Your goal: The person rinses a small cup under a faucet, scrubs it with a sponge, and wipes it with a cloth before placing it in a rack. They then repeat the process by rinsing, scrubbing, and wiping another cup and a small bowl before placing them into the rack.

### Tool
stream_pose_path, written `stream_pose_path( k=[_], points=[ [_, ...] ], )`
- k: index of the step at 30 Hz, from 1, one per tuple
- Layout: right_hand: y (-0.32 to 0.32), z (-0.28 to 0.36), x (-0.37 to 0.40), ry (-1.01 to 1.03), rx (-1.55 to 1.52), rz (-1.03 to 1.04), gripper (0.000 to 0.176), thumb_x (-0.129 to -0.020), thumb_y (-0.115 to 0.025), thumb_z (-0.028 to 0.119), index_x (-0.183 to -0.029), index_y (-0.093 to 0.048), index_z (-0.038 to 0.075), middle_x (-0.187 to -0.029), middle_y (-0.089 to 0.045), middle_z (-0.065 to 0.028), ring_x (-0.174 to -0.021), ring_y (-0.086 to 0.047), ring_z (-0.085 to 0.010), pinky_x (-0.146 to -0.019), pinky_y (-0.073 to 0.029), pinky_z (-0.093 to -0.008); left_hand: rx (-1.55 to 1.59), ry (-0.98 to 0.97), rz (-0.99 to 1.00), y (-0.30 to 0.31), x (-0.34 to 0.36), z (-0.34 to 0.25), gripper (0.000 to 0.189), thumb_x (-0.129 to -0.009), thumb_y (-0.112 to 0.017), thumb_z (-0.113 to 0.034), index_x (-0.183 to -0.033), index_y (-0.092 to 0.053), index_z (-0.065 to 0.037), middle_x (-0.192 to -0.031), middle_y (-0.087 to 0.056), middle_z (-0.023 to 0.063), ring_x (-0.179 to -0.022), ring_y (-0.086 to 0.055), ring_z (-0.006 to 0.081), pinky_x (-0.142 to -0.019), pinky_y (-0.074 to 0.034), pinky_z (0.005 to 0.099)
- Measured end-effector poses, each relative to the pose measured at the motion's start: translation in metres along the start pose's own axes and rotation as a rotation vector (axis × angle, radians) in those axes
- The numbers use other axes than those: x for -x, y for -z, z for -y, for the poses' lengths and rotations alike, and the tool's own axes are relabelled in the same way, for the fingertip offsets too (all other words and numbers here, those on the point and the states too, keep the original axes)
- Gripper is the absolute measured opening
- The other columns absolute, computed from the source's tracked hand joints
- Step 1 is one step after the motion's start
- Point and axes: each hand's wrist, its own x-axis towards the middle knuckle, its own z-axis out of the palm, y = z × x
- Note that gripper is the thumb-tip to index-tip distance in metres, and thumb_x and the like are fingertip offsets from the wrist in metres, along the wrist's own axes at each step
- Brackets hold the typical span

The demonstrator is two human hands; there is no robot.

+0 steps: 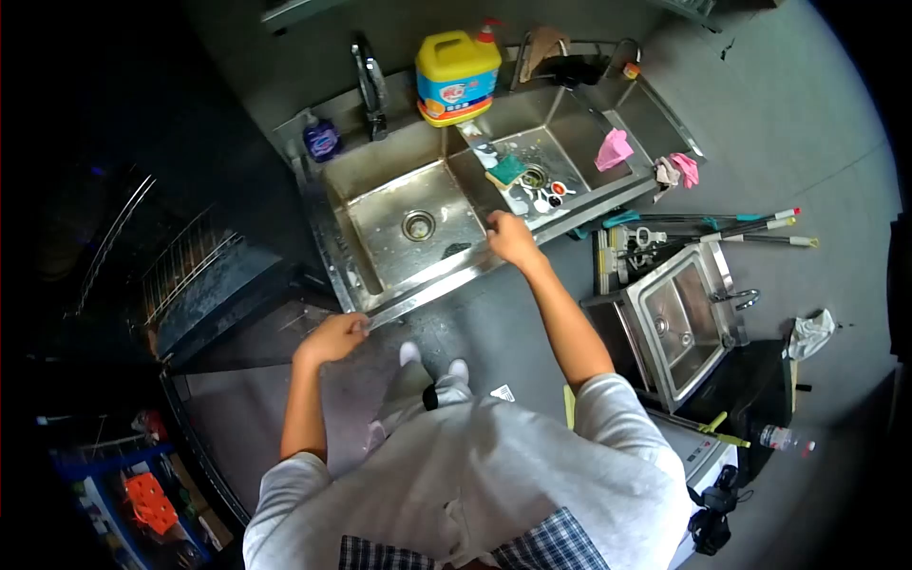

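Note:
A stainless steel sink (pixel 410 302) stands before me. My left hand (pixel 332 339) is at its front left corner, fingers curled at the edge; what they hold, if anything, is hidden. Over the front rim, by the divider, my right hand (pixel 511 237) is closed, and I cannot see into its grip. Just beyond it, a green and yellow sponge (pixel 506 171) lies on the divider. Small white measuring spoons (pixel 547 201) rest in the middle basin beside the sponge. A dark patch (pixel 456 250) shows in the left basin near the right hand.
Behind the basins stand a faucet (pixel 370 90), a yellow jug (pixel 458 78) and a purple soap bottle (pixel 321 139). Pink cloths (pixel 614 150) hang at the right. Mop handles (pixel 741 228) and a second sink (pixel 682 328) are to my right, a wire rack (pixel 190 266) to my left.

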Motion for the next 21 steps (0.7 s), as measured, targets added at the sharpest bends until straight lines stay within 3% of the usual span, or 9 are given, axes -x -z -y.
stream_pose_path(
  k=[2,3,6,8,10,15,19,21],
  points=[
    [-0.008,-0.011,0.007,-0.034,-0.101,-0.11,0.031,-0.074,-0.058,0.014,-0.101,-0.058,0.0,-0.099,-0.059,-0.0259,-0.096,-0.057,-0.0383,-0.084,-0.045,-0.0439,-0.028,-0.041,0.008,-0.002,-0.014,0.002,0.024,-0.08,-0.06,-0.015,-0.1,-0.059,-0.002,-0.071,-0.058,0.0108,-0.066,-0.055,0.0185,-0.061,-0.043,0.0316],
    [0.024,-0.087,-0.001,-0.11,-0.045,-0.089,0.034,-0.073,-0.06,0.012,-0.105,-0.056,-0.001,-0.102,-0.057,-0.0254,-0.097,-0.056,-0.0382,-0.085,-0.045,-0.0438,0.084,-0.067,0.012,-0.056,-0.08,-0.023,0.024,-0.08,-0.059,-0.015,-0.1,-0.059,-0.001,-0.07,-0.058,0.0113,-0.065,-0.055,0.0189,-0.061,-0.043,0.0319],
    [0.006,-0.115,-0.038,-0.175,-0.067,-0.126,0.041,-0.072,-0.063,0.013,-0.11,-0.054,-0.001,-0.106,-0.056,-0.0258,-0.099,-0.055,-0.0379,-0.087,-0.044,-0.0421,0.012,-0.085,-0.108,-0.036,-0.145,-0.022,0.022,-0.081,-0.055,-0.01,-0.1,-0.058,-0.001,-0.07,-0.059,0.0143,-0.062,-0.057,0.0217,-0.058,-0.043,0.0344],
    [0.0,-0.134,-0.053,-0.236,-0.046,-0.142,0.047,-0.07,-0.065,0.016,-0.113,-0.054,-0.001,-0.106,-0.057,-0.0253,-0.099,-0.056,-0.0367,-0.087,-0.045,-0.0402,0.003,-0.035,-0.122,-0.039,-0.168,-0.023,0.02,-0.082,-0.054,-0.009,-0.1,-0.058,-0.001,-0.07,-0.059,0.011,-0.063,-0.054,0.0169,-0.06,-0.043,0.031],
    [0.009,-0.134,-0.082,-0.275,0.033,-0.14,0.056,-0.069,-0.069,0.02,-0.118,-0.05,0.002,-0.109,-0.054,-0.0257,-0.101,-0.054,-0.0382,-0.088,-0.044,-0.0408,0.039,0.039,-0.107,-0.035,-0.199,-0.028,0.019,-0.083,-0.053,-0.01,-0.1,-0.058,-0.002,-0.07,-0.059,0.0102,-0.063,-0.053,0.0147,-0.061,-0.043,0.0296],
    [0.0,-0.132,-0.16,-0.259,0.153,-0.152,0.08,-0.062,-0.076,0.032,-0.13,-0.038,0.01,-0.119,-0.043,-0.026,-0.109,-0.044,-0.0441,-0.092,-0.04,-0.046,0.1,-0.018,-0.132,-0.048,-0.234,-0.023,0.022,-0.083,-0.053,-0.01,-0.102,-0.058,-0.003,-0.074,-0.061,0.0111,-0.067,-0.056,0.0173,-0.064,-0.046,0.0302],
    [-0.003,-0.153,-0.212,-0.242,0.038,-0.059,0.077,-0.067,-0.071,0.036,-0.13,-0.037,0.009,-0.127,-0.037,-0.0252,-0.117,-0.037,-0.0435,-0.095,-0.037,-0.0474,0.06,-0.04,-0.122,-0.051,-0.254,-0.015,0.023,-0.08,-0.053,-0.011,-0.102,-0.058,-0.004,-0.078,-0.063,0.0172,-0.072,-0.061,0.0244,-0.066,-0.047,0.0345],
    [-0.012,-0.195,-0.236,-0.136,-0.119,-0.194,0.055,-0.072,-0.065,0.031,-0.117,-0.05,0.001,-0.113,-0.051,-0.0268,-0.105,-0.051,-0.0386,-0.091,-0.042,-0.042,-0.022,-0.053,-0.115,-0.067,-0.286,0.025,0.023,-0.08,-0.054,-0.012,-0.101,-0.058,-0.004,-0.08,-0.063,0.0187,-0.075,-0.062,0.0272,-0.067,-0.047,0.0358]
  ],
)
